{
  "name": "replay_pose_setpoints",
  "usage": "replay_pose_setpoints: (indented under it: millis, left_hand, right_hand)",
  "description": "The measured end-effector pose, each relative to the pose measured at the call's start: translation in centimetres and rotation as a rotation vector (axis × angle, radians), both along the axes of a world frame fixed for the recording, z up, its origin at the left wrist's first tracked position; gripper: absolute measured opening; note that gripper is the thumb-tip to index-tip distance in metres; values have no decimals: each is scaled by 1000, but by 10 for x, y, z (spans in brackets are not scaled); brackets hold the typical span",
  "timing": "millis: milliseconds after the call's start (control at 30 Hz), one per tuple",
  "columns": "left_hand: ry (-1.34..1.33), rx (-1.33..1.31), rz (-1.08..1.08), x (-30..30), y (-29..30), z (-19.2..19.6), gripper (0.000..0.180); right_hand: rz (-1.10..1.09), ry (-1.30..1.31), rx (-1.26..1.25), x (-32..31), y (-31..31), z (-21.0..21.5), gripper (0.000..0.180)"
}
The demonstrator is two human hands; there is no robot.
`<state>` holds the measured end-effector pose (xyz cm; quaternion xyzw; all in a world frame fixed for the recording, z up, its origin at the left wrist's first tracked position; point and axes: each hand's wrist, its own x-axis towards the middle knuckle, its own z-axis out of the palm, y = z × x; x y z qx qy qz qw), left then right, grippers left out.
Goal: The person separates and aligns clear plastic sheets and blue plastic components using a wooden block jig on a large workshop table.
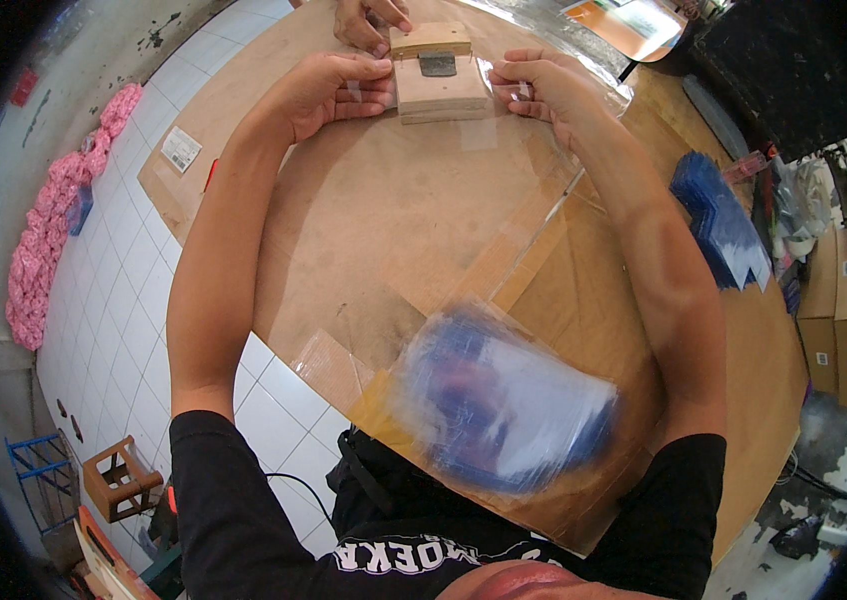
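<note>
Wooden block [443,98], square-edged, dark patch [437,65]; left fingers [363,97], right fingers [519,72] curled beside, grip unclear.

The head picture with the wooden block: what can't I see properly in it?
All in the head view:
Wooden block: it hides its own underside.
Left hand and right hand: curled fingers hide parts of the palms.
Other person's hand: the top edge cuts off the arm.
Blue-and-white plastic pile: too blurred to count any sheets.
White label: print too small to read.
</note>
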<state>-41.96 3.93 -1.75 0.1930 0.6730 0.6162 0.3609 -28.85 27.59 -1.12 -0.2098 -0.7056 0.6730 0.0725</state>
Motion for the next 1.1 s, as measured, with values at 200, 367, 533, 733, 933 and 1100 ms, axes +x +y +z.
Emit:
replay_pose_setpoints:
  millis: [200, 367, 533, 733, 933, 1100]
  left_hand:
    - [30, -11, 7, 1, 0, -1, 29]
    - [21, -41, 18, 0, 0, 1, 31]
    - [60, -45, 68, 2, -4, 0, 38]
    - [197, -104, 295, -3, -16, 6, 38]
    - [696, -289, 593, -15, -31, 5, 31]
    - [1158, -593, 817, -44, -48, -20, 34]
  right_hand:
    - [-5, 5, -2, 0, 0, -1, 36]
    - [-18, 17, -20, 1, 0, 1, 32]
    - [-33, 40, -53, -1, 2, -2, 31]
    - [-130, 128, -105, -2, 2, -6, 28]
    - [-230, 178, 22, -5, 7, -17, 26]
    - [-464, 325, 419, -5, 10, -7, 17]
